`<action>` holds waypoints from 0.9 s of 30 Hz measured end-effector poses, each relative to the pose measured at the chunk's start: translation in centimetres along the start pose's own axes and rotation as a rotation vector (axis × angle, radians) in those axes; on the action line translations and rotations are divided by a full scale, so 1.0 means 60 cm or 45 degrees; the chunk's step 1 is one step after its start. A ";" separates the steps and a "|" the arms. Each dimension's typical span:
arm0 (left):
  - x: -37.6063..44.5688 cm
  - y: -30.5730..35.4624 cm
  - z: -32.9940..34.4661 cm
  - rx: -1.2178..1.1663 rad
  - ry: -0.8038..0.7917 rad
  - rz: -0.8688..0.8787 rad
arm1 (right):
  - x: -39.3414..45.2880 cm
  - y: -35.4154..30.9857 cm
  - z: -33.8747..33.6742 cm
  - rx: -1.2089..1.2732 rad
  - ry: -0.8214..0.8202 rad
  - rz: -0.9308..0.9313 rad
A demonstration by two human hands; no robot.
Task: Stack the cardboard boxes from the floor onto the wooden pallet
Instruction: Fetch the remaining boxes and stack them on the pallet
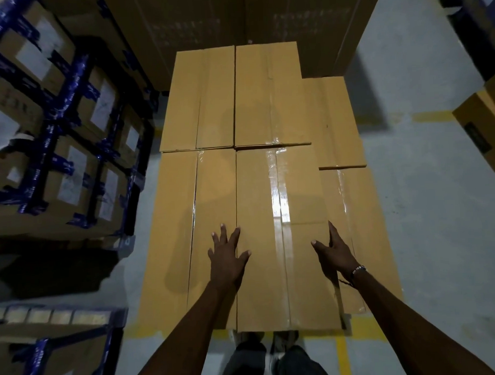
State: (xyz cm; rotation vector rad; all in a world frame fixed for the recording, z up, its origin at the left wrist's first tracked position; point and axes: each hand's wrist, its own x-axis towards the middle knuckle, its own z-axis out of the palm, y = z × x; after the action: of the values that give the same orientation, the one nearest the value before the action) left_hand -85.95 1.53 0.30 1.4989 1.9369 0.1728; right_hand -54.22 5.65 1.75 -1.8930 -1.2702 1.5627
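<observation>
The left hand lies flat with fingers spread on the top of the near box at lower centre. The right hand rests at that box's right edge, fingers straight along the side, thumb on top, a bracelet at the wrist. Around it, more boxes form a flat stack filling mid-frame. Taped cartons stand at the left, over a grey floor.

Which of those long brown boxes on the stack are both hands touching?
The near box with the shiny tape strip: the left hand lies flat on its left edge, the right hand on its right edge. The others go untouched.
</observation>
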 end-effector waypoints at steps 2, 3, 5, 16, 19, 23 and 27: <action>-0.001 0.003 -0.007 0.072 -0.031 0.015 | -0.012 0.004 0.004 -0.013 0.037 0.000; -0.007 0.004 -0.011 0.106 -0.050 0.029 | -0.022 0.009 0.005 -0.029 0.047 0.004; -0.025 0.004 -0.018 0.155 -0.106 0.058 | -0.046 0.027 0.003 -0.056 0.053 0.027; -0.177 -0.056 0.005 0.270 -0.294 0.212 | -0.208 0.131 0.006 0.002 0.057 0.145; -0.199 -0.091 0.010 0.256 -0.318 0.287 | -0.225 0.151 0.010 0.110 0.067 0.209; -0.210 -0.107 0.018 0.348 -0.345 0.324 | -0.230 0.163 0.017 0.173 0.110 0.223; -0.213 -0.087 0.026 0.527 -0.318 0.269 | -0.225 0.169 0.021 0.149 0.145 0.194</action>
State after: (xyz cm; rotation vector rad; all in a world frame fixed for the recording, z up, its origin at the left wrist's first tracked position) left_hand -87.82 -12.12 1.97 1.8916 1.6766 -0.3302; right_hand -51.01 -10.97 1.53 -2.0125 -0.9853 1.5416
